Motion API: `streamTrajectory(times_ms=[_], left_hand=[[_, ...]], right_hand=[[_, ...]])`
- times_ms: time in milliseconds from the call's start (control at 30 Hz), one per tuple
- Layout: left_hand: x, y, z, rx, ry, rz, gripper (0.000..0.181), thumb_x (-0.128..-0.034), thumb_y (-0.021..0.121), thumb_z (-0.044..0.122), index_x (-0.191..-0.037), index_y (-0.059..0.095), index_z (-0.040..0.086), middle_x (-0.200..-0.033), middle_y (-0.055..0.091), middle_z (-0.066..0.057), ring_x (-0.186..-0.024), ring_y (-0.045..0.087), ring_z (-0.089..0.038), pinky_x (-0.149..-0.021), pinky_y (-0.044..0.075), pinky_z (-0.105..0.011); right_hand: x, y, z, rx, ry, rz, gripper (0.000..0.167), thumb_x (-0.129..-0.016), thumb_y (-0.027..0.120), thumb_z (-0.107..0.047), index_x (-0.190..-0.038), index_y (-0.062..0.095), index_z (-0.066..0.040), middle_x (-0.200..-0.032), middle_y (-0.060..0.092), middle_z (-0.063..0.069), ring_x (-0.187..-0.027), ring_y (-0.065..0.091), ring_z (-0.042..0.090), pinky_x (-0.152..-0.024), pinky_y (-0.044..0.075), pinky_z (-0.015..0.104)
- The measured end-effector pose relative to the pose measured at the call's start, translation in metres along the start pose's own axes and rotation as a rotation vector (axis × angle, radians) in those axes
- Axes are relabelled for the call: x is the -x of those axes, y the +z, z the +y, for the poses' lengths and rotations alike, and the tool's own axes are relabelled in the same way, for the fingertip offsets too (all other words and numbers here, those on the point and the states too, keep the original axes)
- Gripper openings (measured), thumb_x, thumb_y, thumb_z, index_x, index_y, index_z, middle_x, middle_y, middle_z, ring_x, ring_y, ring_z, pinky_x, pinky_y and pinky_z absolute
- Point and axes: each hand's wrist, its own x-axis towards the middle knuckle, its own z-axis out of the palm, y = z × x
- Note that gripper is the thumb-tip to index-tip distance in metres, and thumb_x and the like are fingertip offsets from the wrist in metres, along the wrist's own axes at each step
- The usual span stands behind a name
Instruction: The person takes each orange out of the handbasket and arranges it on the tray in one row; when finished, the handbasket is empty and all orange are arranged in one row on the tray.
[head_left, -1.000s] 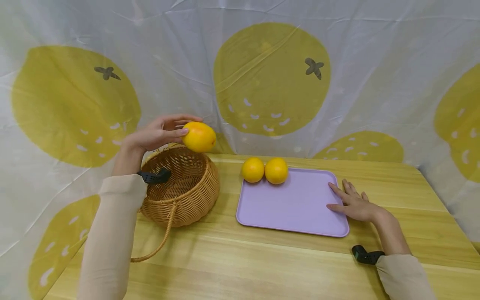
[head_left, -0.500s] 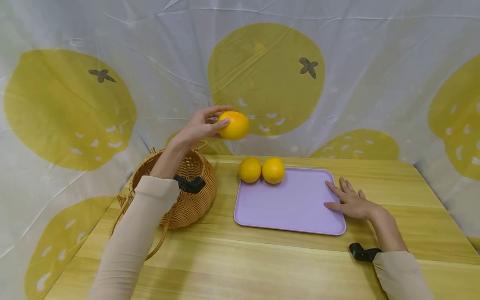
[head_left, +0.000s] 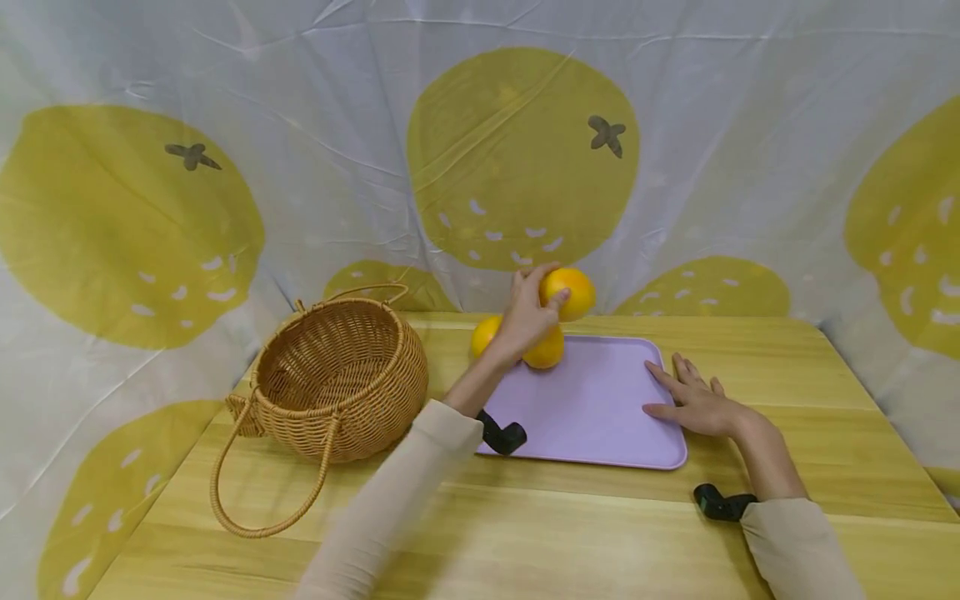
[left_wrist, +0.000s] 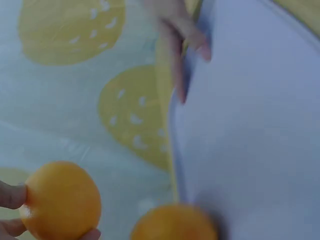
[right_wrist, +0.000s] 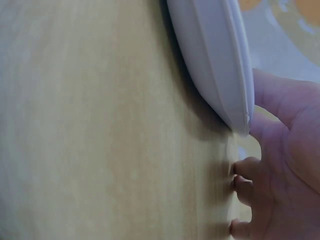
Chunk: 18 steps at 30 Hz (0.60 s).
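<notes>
My left hand [head_left: 528,312] grips an orange [head_left: 572,293] in the air over the far edge of the lilac tray [head_left: 592,408]. Two more oranges are at the tray's far left corner; the left one [head_left: 486,333] is partly hidden by my hand, and the right one [head_left: 545,348] shows just below it. In the left wrist view, fingertips hold the raised orange [left_wrist: 62,200] from the side. My right hand [head_left: 705,404] rests at the tray's right edge with fingers spread. The right wrist view shows fingertips on the tabletop and the thumb side against the tray rim [right_wrist: 245,75].
To the left stands a round wicker basket [head_left: 386,400], its near handle [head_left: 270,529] folded down onto the wooden table [head_left: 570,542]. A white cloth printed with large yellow fruit [head_left: 525,158] hangs behind the table. Nothing is visible inside the basket.
My left hand has carried the orange rightward from above the basket to over the tray, rising slightly and then lowering. The right hand stays at the tray's edge.
</notes>
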Motion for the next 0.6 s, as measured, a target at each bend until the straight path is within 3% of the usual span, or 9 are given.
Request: streamTrajectory(times_ms=[133, 300, 467, 600], left_hand=[[0.007, 0.044, -0.006, -0.018, -0.011, 0.021, 0.048, -0.1033, 0.061, 0.013, -0.149, 0.052, 0.006, -0.151, 0.043, -0.018, -0.14, 0.045, -0.034, -0.121, 0.037, -0.049], [0.017, 0.086, -0.016, -0.048, -0.056, 0.068, 0.046, -0.1018, 0.064, 0.015, -0.147, 0.056, 0.01, -0.148, 0.049, -0.014, -0.137, 0.046, -0.034, -0.12, 0.037, -0.047], [0.021, 0.112, -0.029, -0.053, -0.08, 0.104, 0.046, -0.0993, 0.067, 0.013, -0.144, 0.058, 0.009, -0.143, 0.051, -0.015, -0.133, 0.047, -0.034, -0.117, 0.039, -0.045], [0.023, 0.122, -0.036, -0.063, -0.079, 0.11, 0.046, -0.0986, 0.068, 0.012, -0.144, 0.058, 0.008, -0.143, 0.05, -0.016, -0.132, 0.047, -0.035, -0.116, 0.039, -0.045]], right_hand=[[-0.001, 0.0, -0.001, -0.001, 0.003, -0.001, 0.09, -0.1, 0.06, -0.053, -0.166, 0.018, -0.007, -0.165, -0.015, 0.039, -0.15, -0.018, 0.06, -0.11, -0.017, 0.08], [-0.003, 0.003, 0.003, -0.008, 0.003, 0.013, 0.089, -0.1, 0.06, -0.054, -0.166, 0.019, -0.011, -0.166, -0.014, 0.038, -0.152, -0.018, 0.058, -0.11, -0.017, 0.079], [-0.001, 0.0, -0.003, 0.002, 0.017, 0.003, 0.088, -0.101, 0.06, -0.052, -0.165, 0.02, -0.006, -0.165, -0.012, 0.04, -0.151, -0.017, 0.06, -0.11, -0.016, 0.08], [0.0, -0.001, -0.006, 0.03, 0.036, -0.002, 0.088, -0.101, 0.06, -0.05, -0.164, 0.021, -0.004, -0.165, -0.01, 0.04, -0.151, -0.014, 0.06, -0.111, -0.013, 0.081]])
